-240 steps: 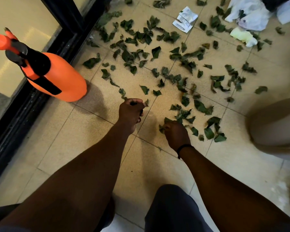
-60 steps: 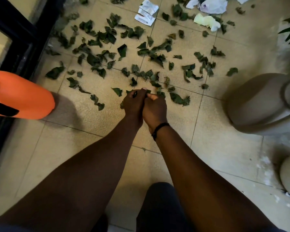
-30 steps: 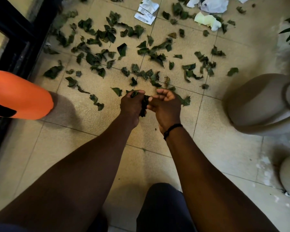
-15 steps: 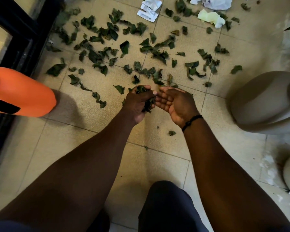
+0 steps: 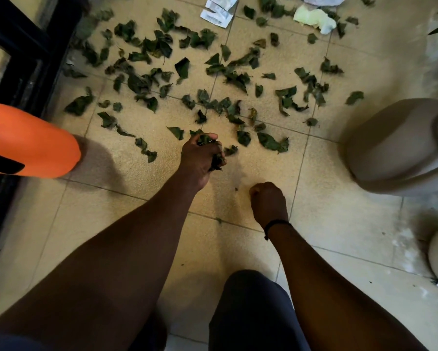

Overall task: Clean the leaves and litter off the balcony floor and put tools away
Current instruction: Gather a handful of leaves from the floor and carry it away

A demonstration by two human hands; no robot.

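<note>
A person crouches over a tiled balcony floor (image 5: 126,198), arms reaching forward and down. The left hand (image 5: 200,158) is clenched around a bunch of leaves (image 5: 216,159), dark green bits poking out between the fingers. The right hand (image 5: 267,201), with a dark band at the wrist, is curled into a fist low over the floor nearer the person than the left hand. It seems to be pinching at a small scrap, but whether it holds anything cannot be told.

Beyond the left hand, many more loose leaves (image 5: 182,69) lie scattered across the tiles. Farther off still, past the leaves, are a crumpled paper wrapper (image 5: 216,10) and a pale wad of tissue (image 5: 314,17). Left of the left hand stands an orange spray bottle (image 5: 33,143) beside a dark door frame (image 5: 28,57). To the right of it sits a large beige pot (image 5: 395,145).

The step in hand looks like hand-gathering the leaves, and it is early: most of the litter is still down. The next move probably calls for reaching forward to the nearest leaves just beyond the left hand, without loosening the full fist and spilling what it carries.
</note>
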